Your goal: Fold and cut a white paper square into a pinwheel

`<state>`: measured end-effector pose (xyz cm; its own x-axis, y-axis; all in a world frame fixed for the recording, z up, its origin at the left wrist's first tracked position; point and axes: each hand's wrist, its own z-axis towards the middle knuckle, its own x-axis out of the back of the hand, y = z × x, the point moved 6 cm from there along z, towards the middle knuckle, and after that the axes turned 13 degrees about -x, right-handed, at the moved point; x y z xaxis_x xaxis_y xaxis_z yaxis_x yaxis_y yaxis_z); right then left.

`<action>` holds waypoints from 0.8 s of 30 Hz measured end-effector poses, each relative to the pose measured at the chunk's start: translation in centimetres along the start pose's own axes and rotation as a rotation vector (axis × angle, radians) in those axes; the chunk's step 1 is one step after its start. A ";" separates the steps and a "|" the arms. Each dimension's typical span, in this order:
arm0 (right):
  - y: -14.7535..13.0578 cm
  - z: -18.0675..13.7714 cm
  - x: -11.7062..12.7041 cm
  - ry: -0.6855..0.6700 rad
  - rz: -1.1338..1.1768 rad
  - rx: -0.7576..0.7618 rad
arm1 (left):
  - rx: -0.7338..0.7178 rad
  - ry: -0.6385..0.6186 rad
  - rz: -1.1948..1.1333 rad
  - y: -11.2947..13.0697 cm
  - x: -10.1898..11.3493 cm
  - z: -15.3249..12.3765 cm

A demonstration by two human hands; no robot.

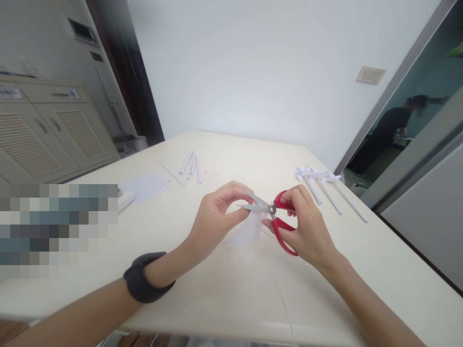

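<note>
My right hand (pixel 306 224) grips red-handled scissors (pixel 285 241), with fingers through the loops and the blades parted, pointing left. The blades are by the fingertips of my left hand (pixel 217 212), which is closed in a pinch. Just below those fingertips shows a piece of white paper (pixel 248 231), which the left hand appears to hold; its upper edge is hidden by the fingers and blades. A thin white wire or strip (pixel 285 306) runs down toward the table's front edge. A dark band (pixel 142 278) is around my left wrist.
White paper sheets (pixel 144 185) and several rolled paper sticks (pixel 191 166) lie at the left on the white table (pixel 224 289). Paper pinwheels on sticks (pixel 318 176) lie at the right. Behind stands a wall; another person (pixel 387 125) is beyond the doorway.
</note>
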<state>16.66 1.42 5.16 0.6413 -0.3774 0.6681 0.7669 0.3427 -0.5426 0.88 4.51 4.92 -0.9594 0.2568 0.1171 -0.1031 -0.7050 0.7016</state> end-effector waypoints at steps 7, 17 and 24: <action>0.2 0.0 -0.1 -0.006 -0.041 -0.010 | 0.008 -0.006 0.001 0.1 -0.1 0.0; 0.5 0.0 0.0 0.023 -0.094 -0.033 | -0.014 0.003 0.015 0.0 -0.2 -0.1; 1.2 0.5 0.0 -0.068 0.106 -0.165 | 0.007 0.030 -0.103 -0.6 -0.1 0.0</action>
<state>17.55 2.25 4.75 0.7195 -0.2863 0.6327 0.6927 0.2300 -0.6836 0.98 4.88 4.46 -0.9511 0.3081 0.0228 -0.2004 -0.6714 0.7135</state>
